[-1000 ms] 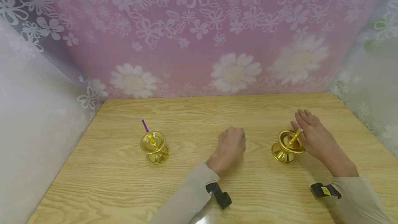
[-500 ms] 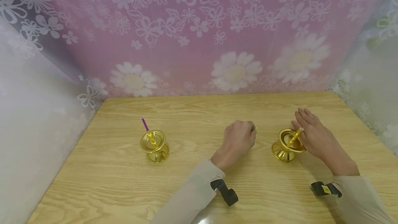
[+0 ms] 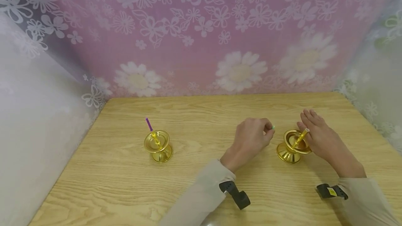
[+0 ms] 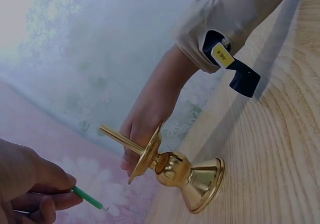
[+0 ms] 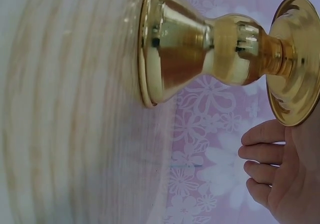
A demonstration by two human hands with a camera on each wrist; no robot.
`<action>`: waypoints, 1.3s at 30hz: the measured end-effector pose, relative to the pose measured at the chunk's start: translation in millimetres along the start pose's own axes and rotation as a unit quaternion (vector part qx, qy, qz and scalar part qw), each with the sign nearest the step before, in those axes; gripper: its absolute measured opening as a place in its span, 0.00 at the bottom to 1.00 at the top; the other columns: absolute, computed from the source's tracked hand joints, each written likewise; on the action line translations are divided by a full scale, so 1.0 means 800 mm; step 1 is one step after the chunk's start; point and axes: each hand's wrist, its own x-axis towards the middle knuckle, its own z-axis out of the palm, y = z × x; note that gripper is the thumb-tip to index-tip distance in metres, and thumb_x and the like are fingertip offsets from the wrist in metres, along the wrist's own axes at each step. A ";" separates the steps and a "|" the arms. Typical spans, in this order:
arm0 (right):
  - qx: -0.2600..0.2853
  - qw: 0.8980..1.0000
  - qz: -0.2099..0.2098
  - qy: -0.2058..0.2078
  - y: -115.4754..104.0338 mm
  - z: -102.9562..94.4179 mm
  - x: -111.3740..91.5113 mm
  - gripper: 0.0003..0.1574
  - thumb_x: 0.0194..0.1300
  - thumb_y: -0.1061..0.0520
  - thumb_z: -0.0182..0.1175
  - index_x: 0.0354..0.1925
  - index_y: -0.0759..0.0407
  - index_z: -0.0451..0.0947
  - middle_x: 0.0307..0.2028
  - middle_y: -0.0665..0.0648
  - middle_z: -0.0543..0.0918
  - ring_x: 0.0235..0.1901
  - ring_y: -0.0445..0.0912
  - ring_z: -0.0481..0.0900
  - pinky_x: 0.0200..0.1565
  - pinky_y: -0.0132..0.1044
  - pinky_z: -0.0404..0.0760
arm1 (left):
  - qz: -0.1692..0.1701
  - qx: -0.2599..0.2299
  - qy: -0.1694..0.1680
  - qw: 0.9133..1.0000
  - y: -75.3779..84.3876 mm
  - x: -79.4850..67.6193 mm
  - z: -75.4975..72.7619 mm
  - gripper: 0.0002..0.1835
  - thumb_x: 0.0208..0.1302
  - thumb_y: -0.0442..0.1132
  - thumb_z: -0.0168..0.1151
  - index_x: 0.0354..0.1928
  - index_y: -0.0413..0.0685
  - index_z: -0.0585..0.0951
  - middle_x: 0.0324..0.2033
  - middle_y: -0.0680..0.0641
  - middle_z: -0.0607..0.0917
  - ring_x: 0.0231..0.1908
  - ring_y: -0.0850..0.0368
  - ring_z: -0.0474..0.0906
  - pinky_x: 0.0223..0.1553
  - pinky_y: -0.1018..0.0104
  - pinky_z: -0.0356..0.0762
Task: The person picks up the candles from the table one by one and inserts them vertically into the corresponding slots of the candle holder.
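My left hand (image 3: pixel 251 135) pinches a thin green candle (image 4: pixel 89 199) between thumb and fingers, its wick end sticking out. In the head view only the candle's tip shows, just left of a gold candlestick (image 3: pixel 288 154). That candlestick stands upright on the table, with a bare gold tube rising from its dish. My right hand (image 3: pixel 325 140) is at the dish's right rim, its fingers straight and together, as the right wrist view also shows (image 5: pixel 262 154). Part of this hand is hidden behind the dish.
A second gold candlestick (image 3: pixel 162 155) stands at the left of the wooden table (image 3: pixel 125 187), a purple candle (image 3: pixel 149 124) in its tube. Flowered pink cloth (image 3: pixel 188 51) hangs behind the table, with pale cloth on both sides.
My left hand has moved right with the green candle, toward the right candlestick, and its fingers have turned more into view. The right hand has stayed at the dish rim.
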 end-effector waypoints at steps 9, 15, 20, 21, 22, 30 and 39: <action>0.005 1.000 0.009 -0.010 0.001 0.000 0.002 0.38 0.81 0.49 0.31 0.68 0.83 0.49 0.68 0.82 0.49 0.71 0.68 0.37 0.69 0.59 0.38 | 0.010 -0.043 -0.001 0.999 0.012 0.010 -0.001 0.06 0.65 0.44 0.64 0.38 0.54 0.87 0.30 0.61 0.87 0.16 0.78 0.67 0.18 0.85 0.64; 0.001 1.000 0.000 0.001 0.001 0.000 0.001 0.36 0.80 0.51 0.33 0.67 0.84 0.50 0.67 0.83 0.51 0.71 0.69 0.39 0.69 0.60 0.39 | 0.014 -0.054 0.001 0.998 0.019 0.014 -0.003 0.07 0.66 0.45 0.63 0.39 0.55 0.87 0.32 0.62 0.87 0.16 0.78 0.67 0.19 0.86 0.64; -0.001 1.000 -0.009 0.007 0.003 0.001 0.000 0.37 0.80 0.51 0.32 0.66 0.84 0.50 0.66 0.84 0.51 0.71 0.69 0.39 0.69 0.60 0.39 | 0.022 -0.072 -0.002 0.997 0.024 0.017 -0.002 0.07 0.66 0.45 0.63 0.41 0.54 0.86 0.32 0.61 0.87 0.16 0.79 0.67 0.19 0.86 0.65; 0.001 1.000 -0.010 0.009 0.003 0.001 0.000 0.37 0.80 0.51 0.33 0.66 0.84 0.50 0.66 0.84 0.51 0.71 0.70 0.39 0.69 0.60 0.39 | 0.026 -0.078 -0.002 0.997 0.025 0.018 -0.001 0.07 0.66 0.45 0.63 0.41 0.54 0.86 0.33 0.61 0.87 0.17 0.79 0.68 0.20 0.86 0.65; 0.002 1.000 -0.013 0.011 0.003 0.001 -0.001 0.36 0.80 0.52 0.33 0.66 0.85 0.51 0.66 0.84 0.52 0.71 0.70 0.39 0.69 0.60 0.39 | 0.030 -0.086 -0.001 0.996 0.025 0.019 0.000 0.08 0.67 0.45 0.63 0.42 0.53 0.86 0.33 0.60 0.87 0.18 0.79 0.69 0.21 0.87 0.65; 0.013 0.999 -0.032 0.017 0.002 0.005 -0.004 0.29 0.74 0.67 0.42 0.66 0.85 0.51 0.66 0.84 0.52 0.71 0.70 0.39 0.65 0.66 0.46 | 0.046 -0.201 0.011 0.978 0.028 0.026 0.006 0.09 0.66 0.43 0.63 0.42 0.48 0.86 0.33 0.57 0.88 0.21 0.80 0.69 0.26 0.88 0.69; 0.008 1.000 -0.012 0.006 0.003 0.000 -0.004 0.30 0.74 0.67 0.43 0.67 0.84 0.51 0.67 0.82 0.51 0.71 0.70 0.37 0.57 0.72 0.57 | 0.069 -0.254 0.035 0.964 0.042 0.036 0.010 0.08 0.66 0.39 0.63 0.42 0.45 0.86 0.32 0.53 0.88 0.21 0.82 0.70 0.27 0.88 0.70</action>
